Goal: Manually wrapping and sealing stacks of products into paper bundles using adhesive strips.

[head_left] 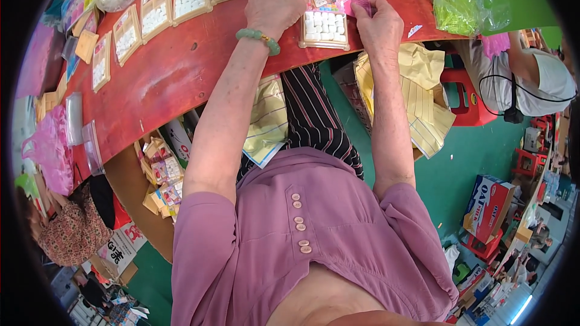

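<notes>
A small light wooden tray (325, 43) filled with rows of white, marshmallow-like pieces (324, 26) lies near the front edge of the red table. Across its upper part runs a pink printed strip (329, 3), with a picture card showing above it. My left hand (275, 7), a green bead bracelet on its wrist, is closed at the strip's left end, its fingertips partly hidden. On the other side my right hand (379, 27) pinches the strip's right end between thumb and fingers, beside the tray.
Similar filled trays (192, 1) form a curved row on the red table (181, 72). Clear bags, one with green shreds (454, 0), lie around. Below are a carton of packed trays (163, 172), yellow paper (417, 93) and a red stool (465, 99). People sit on both sides.
</notes>
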`<state>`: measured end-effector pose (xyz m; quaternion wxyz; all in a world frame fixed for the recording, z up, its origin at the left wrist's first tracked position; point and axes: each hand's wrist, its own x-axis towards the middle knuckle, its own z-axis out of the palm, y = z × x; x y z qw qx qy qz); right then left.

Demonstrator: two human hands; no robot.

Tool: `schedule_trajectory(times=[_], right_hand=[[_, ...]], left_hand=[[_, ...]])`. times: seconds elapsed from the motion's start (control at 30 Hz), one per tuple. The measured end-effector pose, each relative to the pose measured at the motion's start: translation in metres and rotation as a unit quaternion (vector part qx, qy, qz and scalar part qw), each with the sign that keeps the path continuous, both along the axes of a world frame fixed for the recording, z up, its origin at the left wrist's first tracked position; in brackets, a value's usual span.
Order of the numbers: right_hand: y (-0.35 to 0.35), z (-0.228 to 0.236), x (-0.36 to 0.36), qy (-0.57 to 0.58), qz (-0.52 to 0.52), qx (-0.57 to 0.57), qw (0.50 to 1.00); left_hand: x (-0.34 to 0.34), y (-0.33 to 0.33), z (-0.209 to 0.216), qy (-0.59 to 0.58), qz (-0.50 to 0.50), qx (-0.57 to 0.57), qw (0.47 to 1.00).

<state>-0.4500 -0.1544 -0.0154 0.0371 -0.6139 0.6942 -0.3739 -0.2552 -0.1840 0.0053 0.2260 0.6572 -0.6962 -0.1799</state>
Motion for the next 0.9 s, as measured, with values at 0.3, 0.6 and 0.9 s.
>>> schedule_trajectory(times=[0.3,0.6,0.9], right_hand=[[0.016,0.004,0.011,-0.019,-0.005,-0.109,0.994],[0.031,0.005,0.038,0.260,0.121,-0.045,0.957],[0.041,0.003,0.037,0.247,0.123,0.009,0.961]], left_hand=[[-0.010,0.012,0.007,-0.008,0.041,-0.012,0.999],[-0.008,0.015,0.008,0.009,0.039,-0.015,0.999],[-0.006,0.014,0.007,0.016,0.031,-0.013,0.999]])
